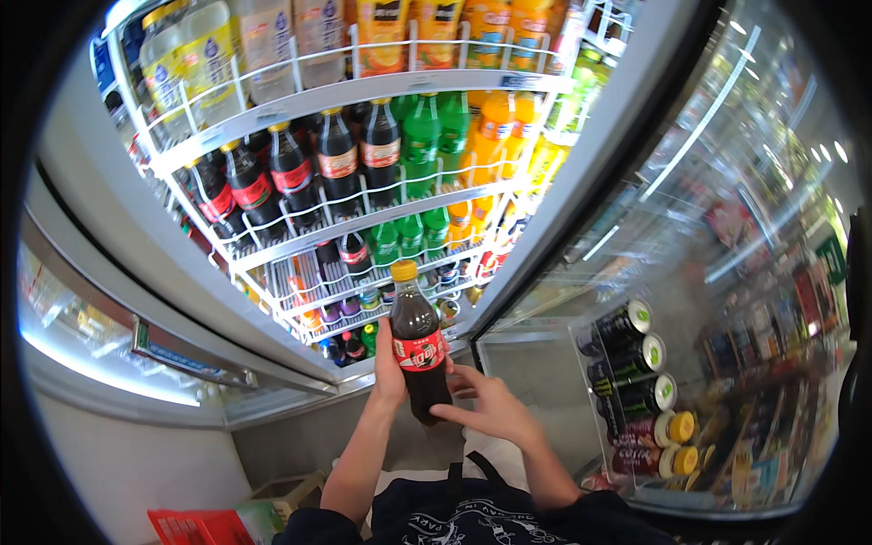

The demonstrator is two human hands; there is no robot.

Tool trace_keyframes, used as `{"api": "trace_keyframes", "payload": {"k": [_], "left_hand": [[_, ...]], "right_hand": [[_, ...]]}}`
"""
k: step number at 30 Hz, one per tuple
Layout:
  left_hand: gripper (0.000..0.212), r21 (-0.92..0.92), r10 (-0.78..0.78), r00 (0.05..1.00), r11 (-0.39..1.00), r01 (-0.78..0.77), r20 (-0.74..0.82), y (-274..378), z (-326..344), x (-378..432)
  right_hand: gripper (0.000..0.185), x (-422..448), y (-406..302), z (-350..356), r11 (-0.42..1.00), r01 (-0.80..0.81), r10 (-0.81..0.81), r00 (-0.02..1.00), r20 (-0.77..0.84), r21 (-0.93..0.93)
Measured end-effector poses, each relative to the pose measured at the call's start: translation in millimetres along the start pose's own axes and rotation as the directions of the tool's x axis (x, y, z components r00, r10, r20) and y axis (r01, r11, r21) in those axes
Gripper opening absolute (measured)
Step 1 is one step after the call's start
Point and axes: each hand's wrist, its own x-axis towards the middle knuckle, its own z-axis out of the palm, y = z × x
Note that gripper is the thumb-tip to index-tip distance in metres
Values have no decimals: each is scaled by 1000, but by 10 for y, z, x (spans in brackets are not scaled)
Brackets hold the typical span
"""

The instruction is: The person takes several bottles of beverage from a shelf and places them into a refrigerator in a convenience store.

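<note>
A plastic cola bottle (417, 344) with a yellow cap and a red label is held up in front of me, tilted slightly. My left hand (391, 368) grips it from the left, thumb along its side and fingertips showing at the far edge. Low on the bottle, my right hand (487, 407) supports it, with the thumb against its base and the fingers behind. Beyond my hands is a lit drinks refrigerator with white wire shelves (327, 235). Similar cola bottles (337, 153) stand in a row there, beside green bottles (422, 133).
Orange drink bottles (487, 136) fill the shelf's right side. An open glass door (545, 340) swings out at my right, with black cans (630, 361) in a rack near it. Another cooler (129, 340) is at left. A red crate (197, 526) sits at the lower left.
</note>
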Motion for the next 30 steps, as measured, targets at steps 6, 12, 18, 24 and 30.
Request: {"api": "trace_keyframes", "payload": {"k": [6, 12, 18, 24, 30], "left_hand": [[80, 27, -141, 988, 990, 140, 61, 44, 127, -151], [77, 87, -202, 960, 978, 188, 192, 42, 94, -418], [79, 83, -223, 951, 974, 210, 214, 245, -18, -901], [82, -93, -270, 939, 951, 295, 215, 446, -56, -1616], [83, -30, -278, 944, 957, 287, 176, 618, 116, -2006]], "right_hand": [[6, -1451, -286, -480, 942, 66, -301, 595, -745, -328], [21, -2654, -248, -514, 743, -14, -668, 35, -743, -669], [32, -3008, 157, -838, 544, -369, -804, 30, -594, -754], [33, -3012, -12, -755, 520, -459, -738, 183, -650, -720], [34, -3082, -78, -793, 698, -396, -516, 299, -803, -596]]}}
